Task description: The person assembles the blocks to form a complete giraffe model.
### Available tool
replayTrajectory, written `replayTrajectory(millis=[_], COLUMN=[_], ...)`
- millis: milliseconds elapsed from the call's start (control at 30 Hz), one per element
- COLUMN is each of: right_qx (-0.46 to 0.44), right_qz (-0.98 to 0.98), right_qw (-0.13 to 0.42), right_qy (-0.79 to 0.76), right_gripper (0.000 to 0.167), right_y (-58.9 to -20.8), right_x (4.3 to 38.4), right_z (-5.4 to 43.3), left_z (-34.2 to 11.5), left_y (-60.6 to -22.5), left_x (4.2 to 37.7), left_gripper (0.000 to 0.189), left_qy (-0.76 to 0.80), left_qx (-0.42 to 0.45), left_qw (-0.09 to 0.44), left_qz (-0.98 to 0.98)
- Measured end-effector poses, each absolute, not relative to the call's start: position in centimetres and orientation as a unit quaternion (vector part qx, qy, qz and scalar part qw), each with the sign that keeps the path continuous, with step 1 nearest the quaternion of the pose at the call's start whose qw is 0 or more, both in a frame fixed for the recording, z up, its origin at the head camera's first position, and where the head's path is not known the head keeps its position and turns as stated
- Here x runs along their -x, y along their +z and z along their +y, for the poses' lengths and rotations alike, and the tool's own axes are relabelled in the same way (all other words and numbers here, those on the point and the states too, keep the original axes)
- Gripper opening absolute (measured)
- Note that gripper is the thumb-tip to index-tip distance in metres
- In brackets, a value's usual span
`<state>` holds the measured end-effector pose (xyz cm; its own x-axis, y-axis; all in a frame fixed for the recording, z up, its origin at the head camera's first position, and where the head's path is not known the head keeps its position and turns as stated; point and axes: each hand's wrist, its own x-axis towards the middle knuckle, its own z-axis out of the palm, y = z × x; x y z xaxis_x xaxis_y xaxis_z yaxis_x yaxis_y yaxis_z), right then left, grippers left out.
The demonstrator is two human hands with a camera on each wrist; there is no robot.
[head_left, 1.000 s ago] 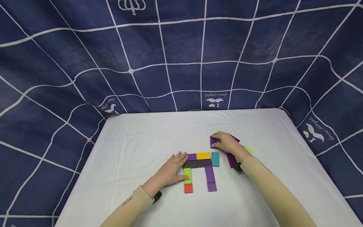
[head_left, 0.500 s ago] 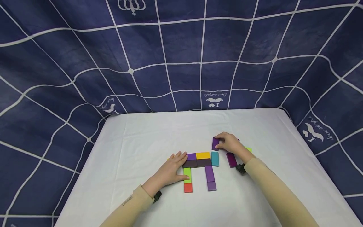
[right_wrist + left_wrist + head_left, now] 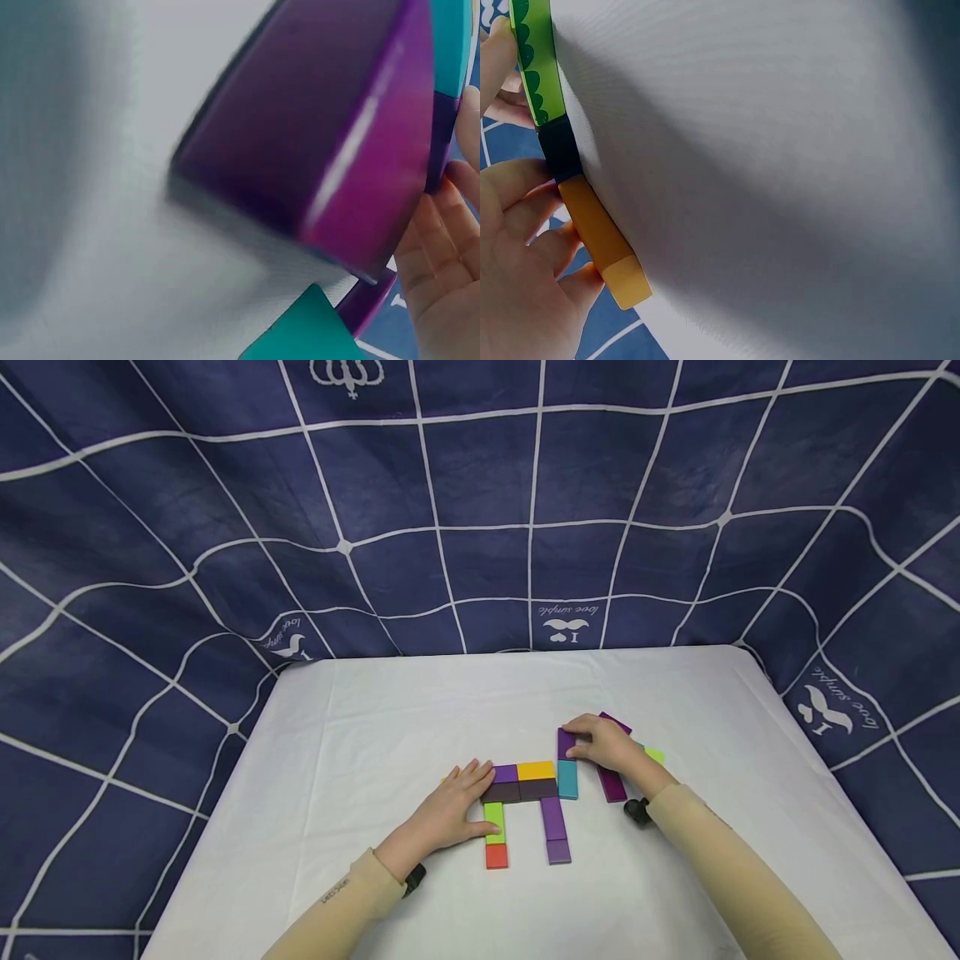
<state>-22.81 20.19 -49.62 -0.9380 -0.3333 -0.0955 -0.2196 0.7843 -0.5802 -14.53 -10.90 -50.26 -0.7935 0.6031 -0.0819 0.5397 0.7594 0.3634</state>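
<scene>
My left hand (image 3: 442,814) lies spread over the left end of a flat block layout, its fingers fairly straight. A violet block (image 3: 506,773), a yellow block (image 3: 536,770) and dark blocks (image 3: 537,789) show beside it. Below stand a lime block (image 3: 494,822) over a red block (image 3: 497,857), and two purple blocks (image 3: 552,818) end to end. In the left wrist view the fingers touch an orange block (image 3: 604,236). My right hand (image 3: 609,745) pinches a dark purple block (image 3: 566,742), lined up directly above a teal block (image 3: 567,780).
Loose blocks lie around my right forearm: a plum block (image 3: 612,785), a purple block (image 3: 616,723) and a lime block (image 3: 655,756), partly hidden. A white cloth (image 3: 405,710) covers the table. A navy checked curtain (image 3: 480,568) hangs behind and at the sides.
The purple block in my right hand has come down towards me and now meets the teal block's far end. My left hand has stayed in place.
</scene>
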Motion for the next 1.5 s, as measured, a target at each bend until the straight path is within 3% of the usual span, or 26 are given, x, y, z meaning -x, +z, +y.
replayTrajectory(millis=[300,567,767,867,1100,1300,1500], right_qx=[0.162,0.14,0.172,0.2,0.224,0.242,0.216], right_qz=[0.939,0.931,0.937,0.943,0.941,0.944,0.941], right_qw=[0.091,0.04,0.065,0.072,0.12,0.097,0.068], right_qy=[-0.291,-0.335,-0.297,-0.257,-0.224,-0.204,-0.252], right_gripper=[0.046,0.037,0.031,0.036,0.081,0.065,0.068], right_y=[-49.6,-47.9,-47.3,-47.9,-48.7,-48.5,-46.7], right_x=[23.1,22.5,20.3,19.0,16.6,16.9,20.2], right_z=[20.0,22.0,24.4,25.1,25.7,25.3,24.5], left_z=[-11.1,-11.2,-11.2,-11.2,-11.2,-11.2,-11.0], left_y=[-49.9,-49.8,-50.0,-50.0,-50.1,-50.4,-50.4], left_x=[14.7,14.7,14.7,14.6,14.5,14.6,14.6], left_gripper=[0.09,0.089,0.089,0.089,0.089,0.089,0.09], left_qy=[0.165,0.162,0.16,0.16,0.166,0.161,0.163], left_qx=[-0.303,-0.305,-0.303,-0.303,-0.304,-0.304,-0.303], left_qw=[0.096,0.09,0.097,0.1,0.103,0.101,0.105], left_qz=[0.934,0.934,0.934,0.934,0.932,0.934,0.933])
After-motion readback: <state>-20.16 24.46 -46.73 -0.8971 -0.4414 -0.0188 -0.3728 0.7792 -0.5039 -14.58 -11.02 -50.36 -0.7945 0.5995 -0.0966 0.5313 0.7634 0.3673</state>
